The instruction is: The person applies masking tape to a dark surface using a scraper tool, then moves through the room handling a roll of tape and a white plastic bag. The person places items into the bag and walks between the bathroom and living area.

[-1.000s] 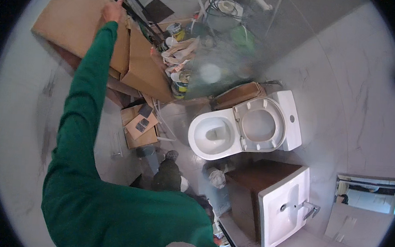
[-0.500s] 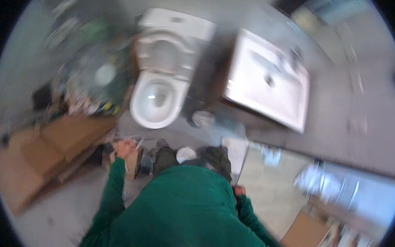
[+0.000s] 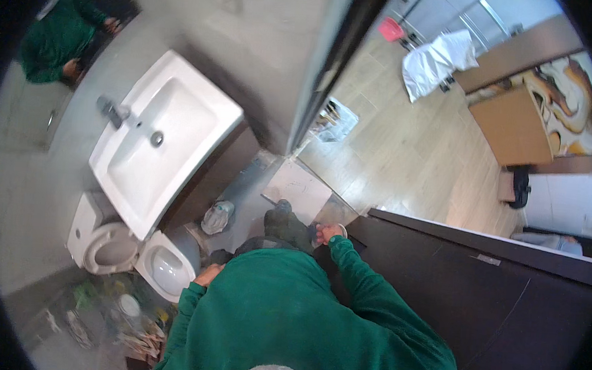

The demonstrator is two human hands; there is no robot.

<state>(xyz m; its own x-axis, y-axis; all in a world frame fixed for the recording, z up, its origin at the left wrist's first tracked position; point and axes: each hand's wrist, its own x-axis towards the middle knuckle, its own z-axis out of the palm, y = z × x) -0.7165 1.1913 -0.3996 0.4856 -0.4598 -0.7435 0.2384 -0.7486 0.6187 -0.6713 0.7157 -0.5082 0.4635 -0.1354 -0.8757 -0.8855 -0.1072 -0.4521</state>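
My right hand is at my right front, beside the dark door, with its fingers curled. A white curved rim shows against that hand; what it belongs to is unclear. My left hand hangs low at my left side, near the white toilet bowl. My sleeve and body hide most of its fingers. On the floor ahead of me lies a pale square board, with my shoe at its near edge.
A white washbasin on a dark cabinet stands at the left. A crumpled bag lies by it. Clutter fills the lower left. Past the doorway are a tray of tools, a silvery sheet and a brown panel.
My view has turned right toward the doorway, so the washbasin and toilet now sit at the left. My left hand has drawn in to my side; my right hand has moved forward.
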